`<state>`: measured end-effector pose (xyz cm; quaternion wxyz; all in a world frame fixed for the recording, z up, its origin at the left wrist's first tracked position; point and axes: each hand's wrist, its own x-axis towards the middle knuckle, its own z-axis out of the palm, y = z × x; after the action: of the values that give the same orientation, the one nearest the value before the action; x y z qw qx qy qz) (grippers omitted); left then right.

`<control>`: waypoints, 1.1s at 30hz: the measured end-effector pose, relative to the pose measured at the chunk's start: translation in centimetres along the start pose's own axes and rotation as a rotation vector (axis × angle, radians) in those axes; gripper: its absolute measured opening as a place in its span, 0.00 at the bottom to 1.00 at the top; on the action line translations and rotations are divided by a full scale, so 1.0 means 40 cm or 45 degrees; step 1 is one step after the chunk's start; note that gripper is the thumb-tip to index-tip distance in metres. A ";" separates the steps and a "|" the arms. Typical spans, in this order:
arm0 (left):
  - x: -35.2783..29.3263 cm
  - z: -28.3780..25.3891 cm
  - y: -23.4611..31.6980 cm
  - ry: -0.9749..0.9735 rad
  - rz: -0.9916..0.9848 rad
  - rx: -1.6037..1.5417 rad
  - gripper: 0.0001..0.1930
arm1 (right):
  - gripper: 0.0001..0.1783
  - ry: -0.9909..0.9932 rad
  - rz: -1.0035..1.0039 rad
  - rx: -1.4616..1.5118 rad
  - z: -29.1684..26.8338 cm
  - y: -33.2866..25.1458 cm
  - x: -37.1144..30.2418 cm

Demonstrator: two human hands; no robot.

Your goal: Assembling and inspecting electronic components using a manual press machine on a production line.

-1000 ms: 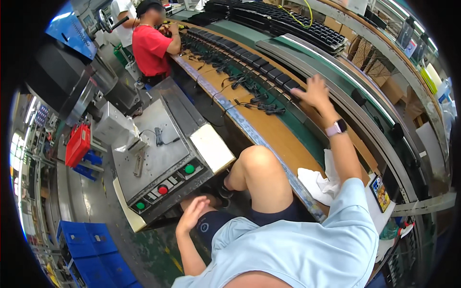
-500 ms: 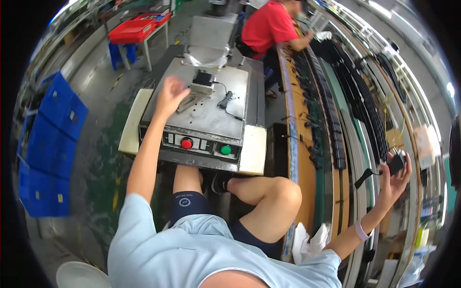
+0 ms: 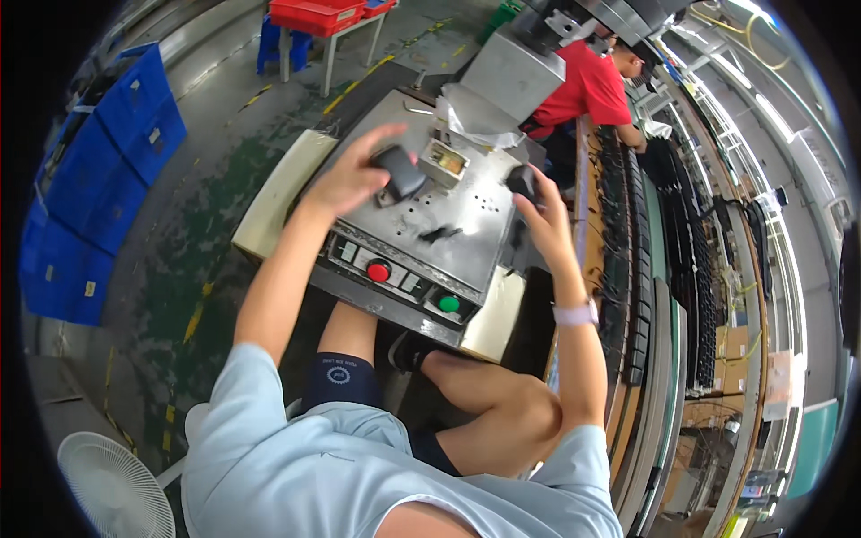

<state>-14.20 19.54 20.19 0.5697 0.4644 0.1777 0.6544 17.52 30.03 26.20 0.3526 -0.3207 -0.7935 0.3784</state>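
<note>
My left hand [image 3: 345, 177] is closed on a black power adapter [image 3: 401, 174], lifted over the metal plate [image 3: 377, 221] of a bench machine. Just right of that adapter stands a small metal fixture [image 3: 444, 163], its yellowish inside showing. My right hand [image 3: 550, 224] grips another black power adapter [image 3: 521, 181] at the plate's right side. A blurred black cable [image 3: 439, 235] hangs or lies over the plate; which adapter it belongs to I cannot tell. On the machine's front panel are a red button [image 3: 378, 270] and a green button [image 3: 448, 304].
Above the plate's far end stands the grey machine head [image 3: 516, 72]. A conveyor line with black adapters [image 3: 637, 278] runs along the right, where a co-worker in a red shirt [image 3: 587, 85] works. Blue bins [image 3: 99, 188] stand left; a white fan [image 3: 117, 484] is at lower left.
My right hand has come from the far right to the plate with its adapter. My left hand, bare before, now holds the adapter that sat in the fixture. The view has shifted.
</note>
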 end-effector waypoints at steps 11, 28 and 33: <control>-0.500 0.176 -0.045 1.050 -0.206 -0.202 0.29 | 0.30 -0.334 -0.460 -0.832 0.234 0.050 0.171; -0.374 0.077 -0.059 0.908 0.034 1.278 0.21 | 0.66 -0.623 -0.332 -1.790 0.199 -0.032 -0.264; -0.198 0.363 -0.022 0.243 0.373 1.120 0.26 | 0.35 -0.539 -0.291 0.152 0.228 -0.170 -0.254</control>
<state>-2.55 8.28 23.66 0.2019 0.6196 0.4220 0.6302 14.11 15.29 24.36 0.2373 -0.1209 -0.8571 0.4410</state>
